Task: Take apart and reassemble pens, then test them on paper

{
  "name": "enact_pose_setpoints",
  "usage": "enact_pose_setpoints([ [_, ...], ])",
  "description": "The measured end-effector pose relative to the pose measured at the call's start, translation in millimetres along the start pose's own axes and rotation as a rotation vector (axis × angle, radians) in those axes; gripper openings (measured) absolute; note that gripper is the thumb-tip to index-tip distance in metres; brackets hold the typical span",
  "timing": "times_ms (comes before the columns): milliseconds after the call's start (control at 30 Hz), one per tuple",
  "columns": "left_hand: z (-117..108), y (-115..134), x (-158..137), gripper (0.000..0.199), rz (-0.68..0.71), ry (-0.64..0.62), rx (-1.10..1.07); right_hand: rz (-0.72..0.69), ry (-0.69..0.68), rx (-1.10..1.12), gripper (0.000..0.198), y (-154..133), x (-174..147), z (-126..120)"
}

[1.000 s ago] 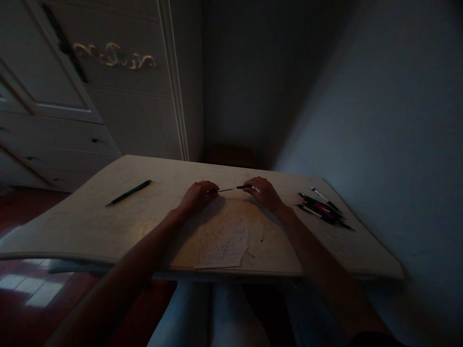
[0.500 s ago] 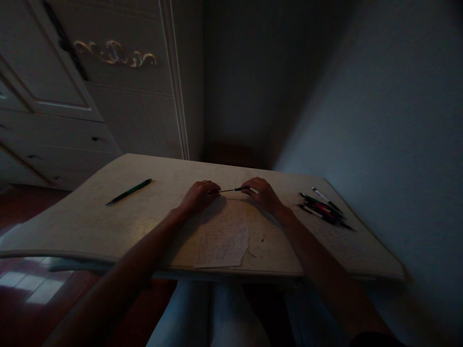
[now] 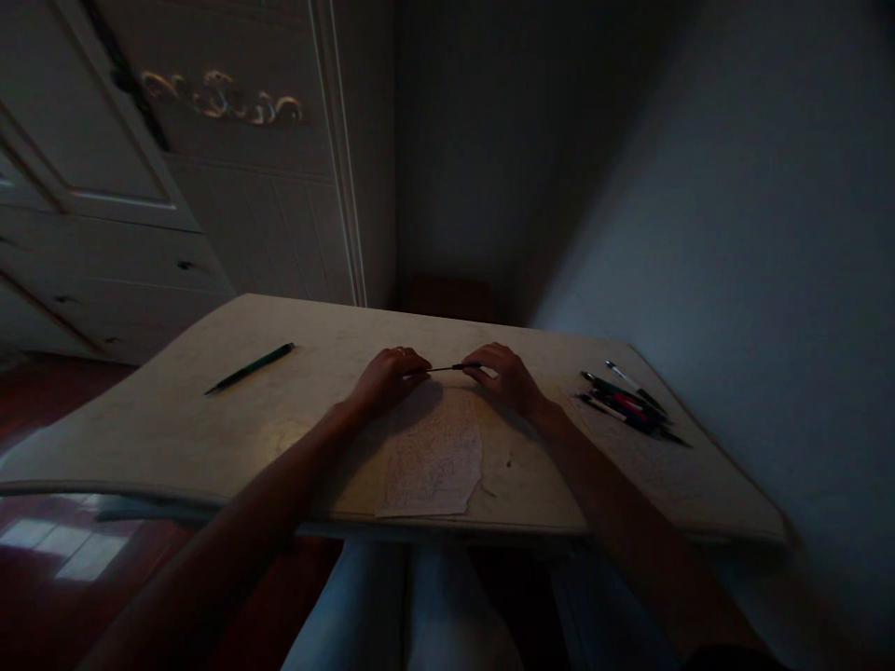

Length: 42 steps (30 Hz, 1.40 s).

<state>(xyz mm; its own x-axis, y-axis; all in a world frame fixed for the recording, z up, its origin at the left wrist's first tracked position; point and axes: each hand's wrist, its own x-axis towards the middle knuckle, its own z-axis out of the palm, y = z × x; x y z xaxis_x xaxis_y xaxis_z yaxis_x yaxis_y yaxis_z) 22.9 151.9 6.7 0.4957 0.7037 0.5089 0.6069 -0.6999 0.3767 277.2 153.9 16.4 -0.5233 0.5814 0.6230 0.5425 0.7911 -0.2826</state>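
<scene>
Refill (image 3: 440,370): beyond the far edge of the handwritten sheet (image 3: 433,461), long axis side to side between my fingertips; appears to meet the dark pen part (image 3: 457,366) in line, the join nearer my right hand (image 3: 504,377).
Left hand (image 3: 392,377): fingers pinching the refill's outer end.
Right-hand fingers: pinching the pen part.
Green pen (image 3: 250,369): one, left of the sheet.
Pen pile (image 3: 626,407): one, right of the sheet; overlapping, pens not countable.

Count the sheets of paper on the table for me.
2: one written sheet lies by the table's near edge, the other sheet farther right, partly beneath the pen pile. More could be hidden underneath.
</scene>
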Motion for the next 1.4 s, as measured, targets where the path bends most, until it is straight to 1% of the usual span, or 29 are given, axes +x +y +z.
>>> enact_pose_setpoints([
  [233,2,-2,-1,0.012,0.025,0.05,0.031,0.009,-0.045,0.049,0.009,-2,0,1],
  [400,4,0,-1,0.011,0.033,0.036,0.016,0.032,-0.063,0.065,0.011,-6,-1,6],
  [533,6,5,0,0.016,0.036,0.017,-0.041,0.036,-0.09,0.087,0.012,-12,0,10],
  [667,8,9,-1,0.022,0.022,0.016,-0.057,0.037,-0.097,0.109,0.013,-18,1,13],
  [900,9,10,-1,0.013,-0.052,-0.047,-0.041,0.042,-0.079,0.134,0.014,-19,1,13],
  [1000,9,10,-2,0.011,-0.082,-0.044,-0.057,0.021,-0.08,0.144,0.016,-20,1,13],
  [1100,10,9,-3,0.01,-0.084,-0.051,-0.074,0.019,-0.088,0.138,0.018,-21,1,13],
  [1233,11,9,-3,0.016,-0.075,-0.037,-0.083,0.035,-0.09,0.147,0.021,-20,1,14],
  [1400,14,10,-4,0.024,-0.036,0.024,-0.059,0.072,-0.118,0.148,0.021,-20,0,19],
])
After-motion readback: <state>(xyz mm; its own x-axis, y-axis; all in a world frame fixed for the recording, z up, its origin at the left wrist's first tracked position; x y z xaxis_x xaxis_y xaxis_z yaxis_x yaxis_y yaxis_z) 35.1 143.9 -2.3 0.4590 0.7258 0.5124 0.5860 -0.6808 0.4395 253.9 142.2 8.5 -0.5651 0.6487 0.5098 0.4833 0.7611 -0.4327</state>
